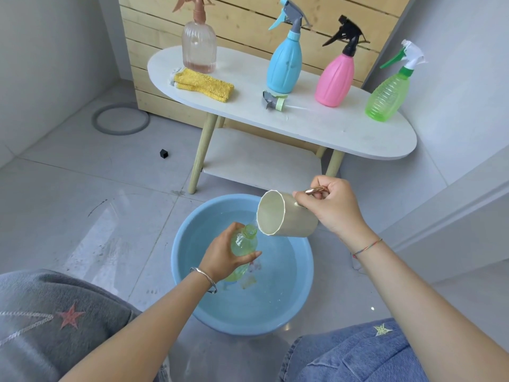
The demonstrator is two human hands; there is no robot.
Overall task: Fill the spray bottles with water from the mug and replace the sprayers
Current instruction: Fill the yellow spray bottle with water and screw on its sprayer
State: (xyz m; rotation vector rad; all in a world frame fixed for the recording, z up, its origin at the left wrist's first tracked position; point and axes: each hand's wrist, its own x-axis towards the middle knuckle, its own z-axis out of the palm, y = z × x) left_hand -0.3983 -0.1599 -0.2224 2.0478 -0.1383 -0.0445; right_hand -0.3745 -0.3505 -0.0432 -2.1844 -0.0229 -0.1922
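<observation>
- Spray bottles standing on the table point(330, 133), sprayers fitted: four, namely the clear bottle point(199, 48), blue bottle point(285, 67), pink bottle point(334, 81) and green bottle point(385, 97).
- Open bottle point(243, 244), no sprayer: one.
- Loose sprayer point(274, 102): one.
- Mug point(292, 219): one.
- Basin point(234, 326): one.
- Yellow cloth point(203, 85): one.
- Hands: two, the left hand point(225, 255) and right hand point(330, 205).

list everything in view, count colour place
table: 1, white oval, floor
clear spray bottle: 1, rose-gold sprayer, table left
blue spray bottle: 1, blue, table middle
pink spray bottle: 1, black sprayer, table
green spray bottle: 1, green, table right
loose sprayer: 1, grey-green, lying on table
cloth: 1, yellow, table
basin: 1, blue, floor, holds water
ring: 1, grey, floor
open bottle: 1, greenish, over basin
mug: 1, cream, tipped at open bottle's mouth
left hand: grips open bottle
right hand: grips mug handle
</observation>
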